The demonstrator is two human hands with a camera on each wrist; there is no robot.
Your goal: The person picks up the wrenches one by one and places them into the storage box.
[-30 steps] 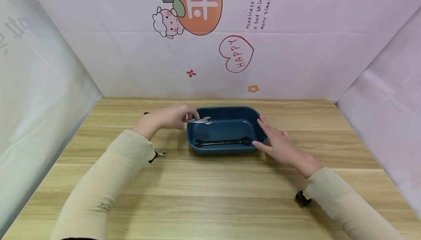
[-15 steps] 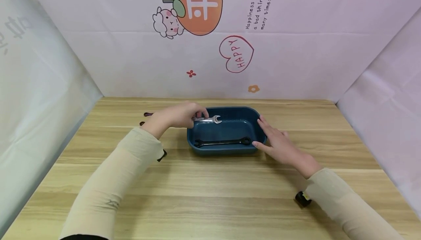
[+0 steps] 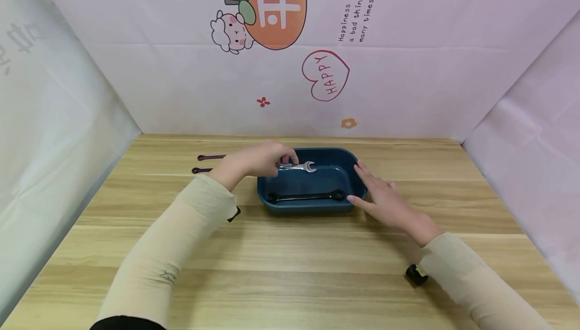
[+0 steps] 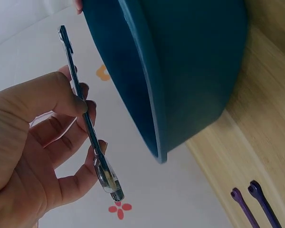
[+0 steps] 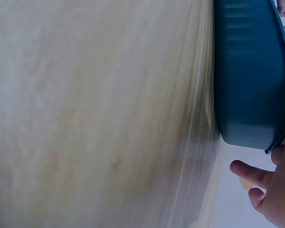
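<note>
My left hand [image 3: 263, 160] pinches a silver wrench [image 3: 296, 166] between thumb and fingers over the left part of a dark blue bin [image 3: 312, 210]. The wrench's open-ended jaw points right in the head view. In the left wrist view the wrench [image 4: 89, 126] stands edge-on beside the bin's rim [image 4: 149, 71], with the thumb pressed on its shank. A black wrench [image 3: 305, 196] lies inside the bin along the front wall. At the bin's right end, my right hand [image 3: 384, 198] rests on the rim with its fingers extended.
Two purple wrenches [image 3: 210, 157] [image 3: 201, 170] lie on the wooden table [image 3: 290, 264] left of the bin, partly hidden by the left forearm. Small black devices show at the left sleeve [image 3: 234, 214] and right sleeve [image 3: 416, 274]. White printed cloth [image 3: 181, 83] walls the table's back and sides.
My left hand has carried the silver wrench rightward, from the bin's left rim to over its inside. The purple wrenches have come out from behind the arm. The right hand has stayed put.
</note>
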